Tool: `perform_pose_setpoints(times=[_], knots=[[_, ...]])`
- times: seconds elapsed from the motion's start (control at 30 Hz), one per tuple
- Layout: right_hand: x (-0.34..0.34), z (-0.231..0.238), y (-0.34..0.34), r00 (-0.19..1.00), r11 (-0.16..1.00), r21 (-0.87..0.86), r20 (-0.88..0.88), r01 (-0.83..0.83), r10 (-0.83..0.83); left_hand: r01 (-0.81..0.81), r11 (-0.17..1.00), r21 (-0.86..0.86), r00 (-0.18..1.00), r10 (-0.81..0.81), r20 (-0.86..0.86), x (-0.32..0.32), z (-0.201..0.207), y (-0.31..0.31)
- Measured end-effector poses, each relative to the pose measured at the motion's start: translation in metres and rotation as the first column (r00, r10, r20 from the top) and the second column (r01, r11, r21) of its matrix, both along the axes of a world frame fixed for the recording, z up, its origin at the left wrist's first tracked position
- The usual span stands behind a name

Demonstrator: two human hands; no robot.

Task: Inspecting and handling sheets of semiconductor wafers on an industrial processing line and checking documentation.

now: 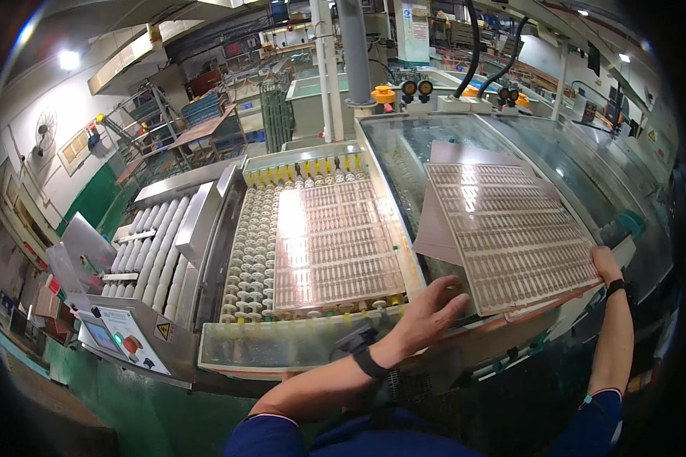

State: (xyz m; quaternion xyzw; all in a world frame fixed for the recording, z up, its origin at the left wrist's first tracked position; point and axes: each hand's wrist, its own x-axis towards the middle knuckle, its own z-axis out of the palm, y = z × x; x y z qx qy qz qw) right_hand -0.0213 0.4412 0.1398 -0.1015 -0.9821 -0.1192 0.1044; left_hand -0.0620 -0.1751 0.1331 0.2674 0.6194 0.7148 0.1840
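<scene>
- So the patterned panel [522, 236] is on the right side, over the clear cover [392, 137] of the right-hand tank. It's a flat pinkish-tan sheet with rows of small repeated brown shapes.
- It looks tilted against what's under it, near edge toward the person. The long axis seems to run away from the body, but the fisheye bends things, so don't hold me to that.
- The right hand [606, 265] is the nearer one, right on the panel's near right corner. That grip is closed on the edge; the panel lies up and to the left of it.
- The left hand [434, 308] is just off the near left corner, fingers loosely spread and holding nothing I can see. Can't tell if a fingertip brushes the edge. From there the panel lies to the right.
- A plain pinkish-brown sheet [437, 225] sticks out from under the panel on its left.
- Next bay to the left: a second patterned panel [335, 247] lies flat on a bed of pale roller wheels [244, 266], well apart from the right hand.
- Further left there's a metal machine with white rollers [158, 255] and a control box [126, 343] with a red button.
</scene>
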Motion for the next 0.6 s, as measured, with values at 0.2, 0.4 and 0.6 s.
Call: perform_pose_setpoints(times=[0.2, 0.4, 0.6], knots=[[0.005, -0.003, 0.006, 0.999, 0.995, 0.087, -0.016, -0.045, 0.047, 0.086, 0.987, 0.132, 0.960, -0.118, 0.254, 0.018, 0.015, 0.049], [-0.012, 0.011, -0.034, 0.992, 0.979, 0.159, 0.009, -0.124, 0.124, -0.011, 0.955, 0.295, 0.941, -0.090, 0.325, 0.014, 0.004, 0.068], [-0.015, 0.012, -0.037, 1.000, 0.997, 0.079, 0.015, 0.008, -0.009, -0.006, 0.969, 0.249, 0.915, -0.095, 0.393, 0.019, 0.021, 0.066]])
